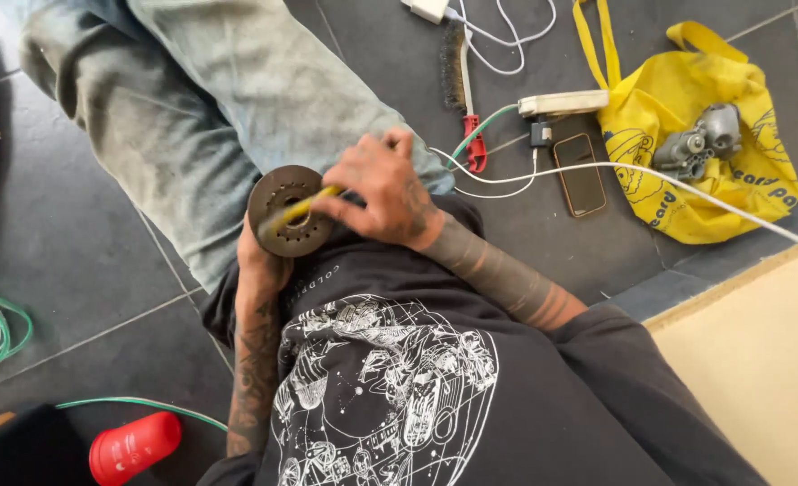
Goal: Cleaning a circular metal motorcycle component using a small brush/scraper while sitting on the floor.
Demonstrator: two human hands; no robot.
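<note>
While the person sits on the floor, this is what I can see from where I stand.

Disc: a round, dark metal disc [289, 211] with a ring of small holes and a hole in the middle. It is near the middle of the view, held up over the lap.

How it will handle: it looks heavy, hard and stiff. It looks rough and a bit rusty, so I think it will not slip much. The outer rim looks like the best place to hold it.

Left hand [256, 261]: it is at 7 o'clock from the disc, under and behind it. It seems to be closed on the rim, but the disc hides the fingers.

Right hand [383, 191]: it is at 3 o'clock from the disc, just beside it. It is closed around a thin yellow tool [302, 210]. The tip of the tool lies across the face of the disc.

Around them: a wire brush [457, 72] with a red handle lies at 1 o'clock on the dark floor [84, 261]. A phone [580, 174] lies at 3 o'clock, well apart. A yellow bag [687, 171] with a grey metal part [700, 139] on it is farther that way. A red cup [135, 446] lies at 7 o'clock.
</note>
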